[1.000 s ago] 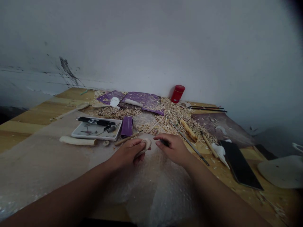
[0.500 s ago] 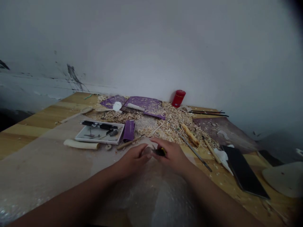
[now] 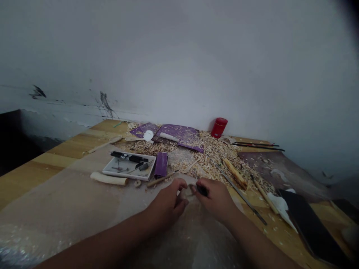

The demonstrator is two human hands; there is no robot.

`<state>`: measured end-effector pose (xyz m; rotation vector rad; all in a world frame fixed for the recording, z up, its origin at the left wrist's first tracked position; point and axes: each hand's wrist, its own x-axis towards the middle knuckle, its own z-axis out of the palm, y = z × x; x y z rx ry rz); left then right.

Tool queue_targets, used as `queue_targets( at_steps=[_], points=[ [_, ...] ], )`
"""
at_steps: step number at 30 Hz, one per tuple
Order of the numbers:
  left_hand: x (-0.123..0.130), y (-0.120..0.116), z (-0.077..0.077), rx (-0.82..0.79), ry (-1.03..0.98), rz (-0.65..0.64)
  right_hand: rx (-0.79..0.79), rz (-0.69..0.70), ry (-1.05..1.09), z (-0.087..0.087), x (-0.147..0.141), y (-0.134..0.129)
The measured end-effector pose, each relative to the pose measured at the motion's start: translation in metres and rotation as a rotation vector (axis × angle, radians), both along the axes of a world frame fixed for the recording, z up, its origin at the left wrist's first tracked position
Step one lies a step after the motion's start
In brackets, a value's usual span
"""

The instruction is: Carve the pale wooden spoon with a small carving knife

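Note:
Near the middle, my left hand (image 3: 166,203) has its thumb and forefinger curved around a small pale rounded piece (image 3: 186,193); its exact shape is blurred. My right hand (image 3: 217,200) is closed on a black-handled tool (image 3: 202,189), whose working end I cannot make out. The two hands face each other, with the pale piece between them. Beneath them lies clear plastic sheeting (image 3: 134,201). A wooden-handled tool (image 3: 161,179) rests just beyond my left hand.
A white tray (image 3: 112,172) of small tools and a pale curved stick (image 3: 109,179) lie to the left. Wood shavings (image 3: 213,153) and purple sheets (image 3: 179,132) spread behind. A red canister (image 3: 219,127), a long metal file (image 3: 244,198) and a black flat object (image 3: 311,224) are further right.
The view has shifted, so the table sits lower and to the right. My left thumb and forefinger have spread further apart, and my right hand has turned with the tool.

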<state>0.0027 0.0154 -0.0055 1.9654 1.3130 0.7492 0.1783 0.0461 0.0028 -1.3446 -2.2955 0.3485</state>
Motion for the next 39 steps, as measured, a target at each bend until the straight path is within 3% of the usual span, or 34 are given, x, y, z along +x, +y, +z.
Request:
queue_targets(
  at_steps=[5,8,11,14,17,21,24,30,35,39],
  points=[
    [-0.001,-0.001,0.004,0.173,0.128,-0.073,-0.048,0.041,0.030,0.004,-0.001,-0.004],
    [-0.001,0.003,-0.002,0.162,0.171,-0.029,-0.081,0.152,0.024,0.008,-0.003,-0.008],
    [-0.002,0.007,-0.004,0.105,0.092,0.013,-0.084,0.158,0.065,0.012,-0.004,-0.010],
    [-0.003,0.008,-0.001,-0.029,-0.129,0.078,-0.058,0.071,0.151,0.014,-0.001,-0.006],
    [-0.005,0.007,0.005,-0.170,-0.336,0.087,-0.012,-0.117,0.164,0.011,0.007,0.006],
    [-0.005,0.005,0.012,-0.247,-0.418,0.103,-0.042,-0.296,0.120,0.005,0.018,0.021],
    [-0.004,0.005,0.016,-0.292,-0.433,0.132,-0.004,-0.272,0.191,0.008,0.019,0.019],
    [-0.003,0.008,0.017,-0.383,-0.436,0.133,-0.009,-0.093,0.280,0.012,0.011,0.011],
    [-0.006,0.010,0.010,-0.372,-0.365,0.127,0.004,-0.112,0.320,0.012,0.010,0.011],
    [-0.005,0.009,0.015,-0.424,-0.400,0.127,-0.016,-0.111,0.301,0.014,0.008,0.008]
  ],
)
